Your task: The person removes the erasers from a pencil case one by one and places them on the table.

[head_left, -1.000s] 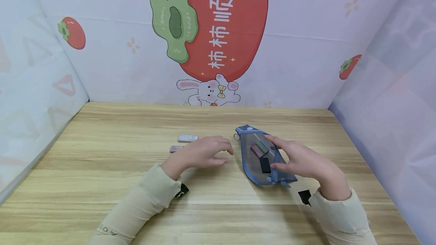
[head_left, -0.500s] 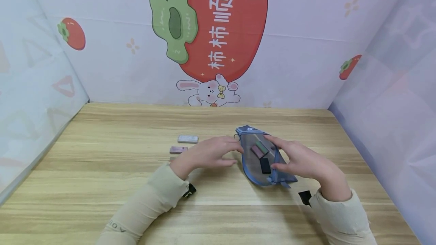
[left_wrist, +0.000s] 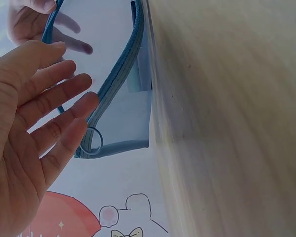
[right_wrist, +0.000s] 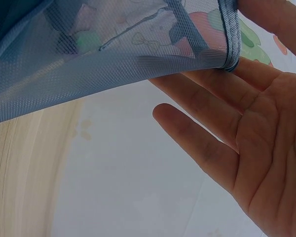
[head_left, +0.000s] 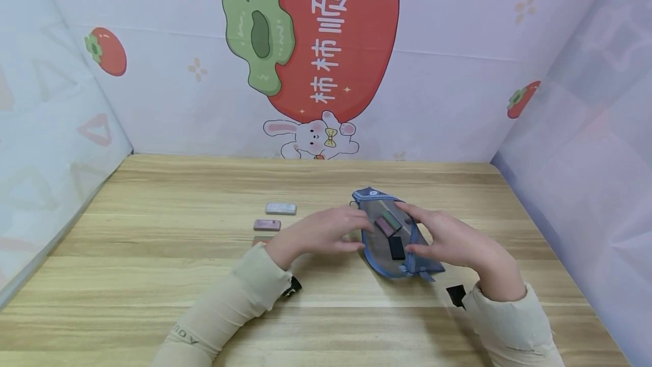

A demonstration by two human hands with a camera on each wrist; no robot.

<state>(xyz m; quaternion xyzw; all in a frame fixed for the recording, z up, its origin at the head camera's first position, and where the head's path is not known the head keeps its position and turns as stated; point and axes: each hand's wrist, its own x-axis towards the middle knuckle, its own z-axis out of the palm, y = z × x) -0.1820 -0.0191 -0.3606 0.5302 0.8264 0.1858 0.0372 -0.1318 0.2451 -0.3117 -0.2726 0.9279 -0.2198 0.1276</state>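
**A:** Where are the hands?

**B:** Both at a blue mesh pouch (head_left: 391, 237) on a wooden table (head_left: 153, 276). The right hand (head_left: 448, 239) grips the pouch's right edge: the head view shows the forefinger over the top edge and the thumb at the near end. In the right wrist view the fingers (right_wrist: 207, 113) lie straight and slightly apart under the mesh (right_wrist: 89, 64), the seam resting on them.

**A:** And the left?

**B:** The left hand (head_left: 326, 231) is at the pouch's left edge. The left wrist view shows its fingers (left_wrist: 54, 103) straight and fanned, the tips just beside the zipper band (left_wrist: 118, 89) and the metal pull ring (left_wrist: 91, 140). Whether they touch cannot be told.

**A:** What is beyond the fingers?

**B:** Inside the pouch, between the two hands' fingertips, lie a pink piece (head_left: 385, 226), a green one (head_left: 392, 219) and a black one (head_left: 396, 248). Behind the left knuckles, well apart from the pouch, a grey block (head_left: 281, 208) and a mauve block (head_left: 267, 225) lie on the wood.
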